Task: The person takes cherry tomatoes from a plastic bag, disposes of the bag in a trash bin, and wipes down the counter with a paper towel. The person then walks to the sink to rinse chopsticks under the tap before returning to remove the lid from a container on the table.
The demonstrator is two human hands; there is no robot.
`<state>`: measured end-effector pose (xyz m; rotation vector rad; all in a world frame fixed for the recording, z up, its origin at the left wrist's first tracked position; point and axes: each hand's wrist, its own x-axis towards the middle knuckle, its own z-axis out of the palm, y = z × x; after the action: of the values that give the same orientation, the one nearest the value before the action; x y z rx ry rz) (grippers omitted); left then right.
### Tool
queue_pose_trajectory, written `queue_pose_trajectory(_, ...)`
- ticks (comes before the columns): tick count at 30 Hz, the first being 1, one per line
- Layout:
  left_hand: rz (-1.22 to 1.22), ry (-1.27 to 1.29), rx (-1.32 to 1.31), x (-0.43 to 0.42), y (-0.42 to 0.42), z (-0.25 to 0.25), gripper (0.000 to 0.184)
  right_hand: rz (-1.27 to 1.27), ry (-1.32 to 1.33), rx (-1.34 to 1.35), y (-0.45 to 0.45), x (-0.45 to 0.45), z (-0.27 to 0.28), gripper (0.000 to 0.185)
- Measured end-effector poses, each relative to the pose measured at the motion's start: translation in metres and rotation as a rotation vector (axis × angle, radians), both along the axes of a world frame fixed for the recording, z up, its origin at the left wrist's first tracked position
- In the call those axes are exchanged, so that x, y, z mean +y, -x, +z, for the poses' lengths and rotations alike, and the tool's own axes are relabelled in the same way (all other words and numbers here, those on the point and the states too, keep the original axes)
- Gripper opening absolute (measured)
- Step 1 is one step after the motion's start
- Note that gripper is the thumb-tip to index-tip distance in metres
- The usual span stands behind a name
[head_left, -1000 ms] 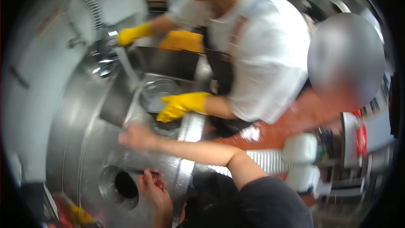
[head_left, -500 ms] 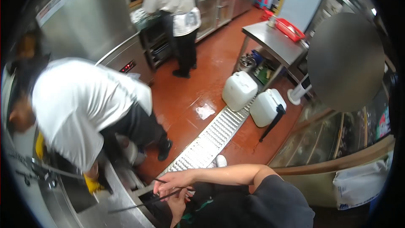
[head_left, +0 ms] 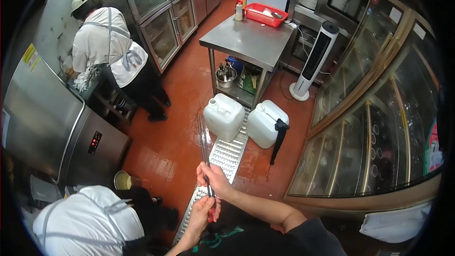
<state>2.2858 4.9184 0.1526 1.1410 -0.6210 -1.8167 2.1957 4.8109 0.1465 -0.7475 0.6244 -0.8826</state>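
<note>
Long thin dark sticks (head_left: 204, 144) point up and away over the floor, side by side and slightly apart at their far ends. My right hand (head_left: 214, 180) is closed around their middle part. Just below it, my left hand (head_left: 201, 211) is closed at their near end, with a small red thing (head_left: 211, 217) partly showing between its fingers; what that is I cannot make out. Both hands are close together in front of my dark shirt.
Two white jerrycans (head_left: 224, 117) stand by a metal floor grate (head_left: 226, 158). Beyond is a steel table (head_left: 246, 38) with a red basket (head_left: 265, 15). One co-worker (head_left: 90, 223) bends at lower left; another (head_left: 111, 47) stands farther back. Glass-doored cabinets (head_left: 350, 147) line the right.
The view has swung from the sink to the room. My hands, apart at first, have come together on the sticks, which now point away instead of left. The near co-worker appears lower left.
</note>
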Motion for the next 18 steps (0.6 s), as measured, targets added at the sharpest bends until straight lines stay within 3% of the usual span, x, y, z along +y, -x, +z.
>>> queue_pose_trajectory(8, -0.083, 0.044, -0.075, -0.134, -0.043, -0.012, 0.029, -0.127, 0.027, 0.103, -0.021, -0.124, -0.004, 0.044)
queue_pose_trajectory(14, -0.379, 0.152, -0.304, -0.268, -0.162, -0.003, 0.028, -0.312, -0.002, 0.027, -0.088, -0.255, 0.012, 0.038)
queue_pose_trajectory(17, -0.472, 0.211, -0.317, -0.333, -0.225, 0.009, 0.027, -0.562, -0.168, 0.023, -0.13, -0.326, 0.043, 0.036)
queue_pose_trajectory(18, -0.5, 0.198, -0.299, -0.352, -0.243, 0.016, 0.027, -0.535, -0.143, -0.079, -0.133, -0.353, 0.045, 0.036)
